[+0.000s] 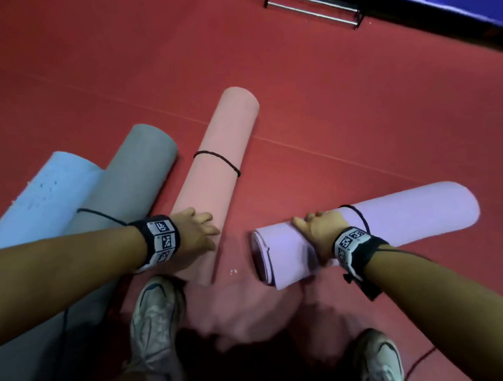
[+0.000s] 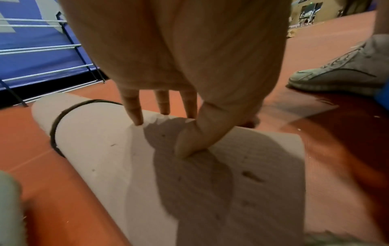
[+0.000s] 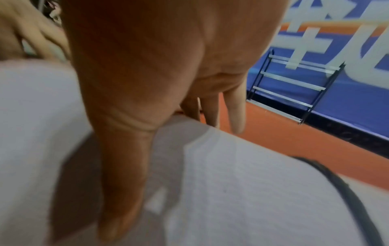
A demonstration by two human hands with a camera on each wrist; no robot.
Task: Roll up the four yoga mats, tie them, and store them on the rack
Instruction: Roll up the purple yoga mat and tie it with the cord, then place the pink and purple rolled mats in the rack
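Note:
Four rolled mats lie on the red floor: blue (image 1: pixel 45 197), grey (image 1: pixel 130 180), pink (image 1: pixel 220 151) and lilac (image 1: pixel 402 213). A black band (image 1: pixel 218 160) circles the pink mat (image 2: pixel 101 149), and another band (image 3: pixel 347 191) circles the lilac mat (image 3: pixel 252 199). My left hand (image 1: pixel 214 228) rests on the near part of the pink roll. In the left wrist view the left hand (image 2: pixel 162 138) has straight fingers (image 2: pixel 134 113) touching the roll's top and the thumb pressing beside them. My right hand (image 1: pixel 305 219) lies over the lilac roll near its left end, thumb along it, fingers straight past the far side.
The metal rack (image 1: pixel 315 8) stands at the far top against a blue padded wall (image 1: pixel 452 1); it also shows as the rack (image 2: pixel 42 48) and the rack (image 3: pixel 294 89). My shoes (image 1: pixel 155 322) stand just below the mats. Red floor (image 1: pixel 355 101) stretches between mats and rack.

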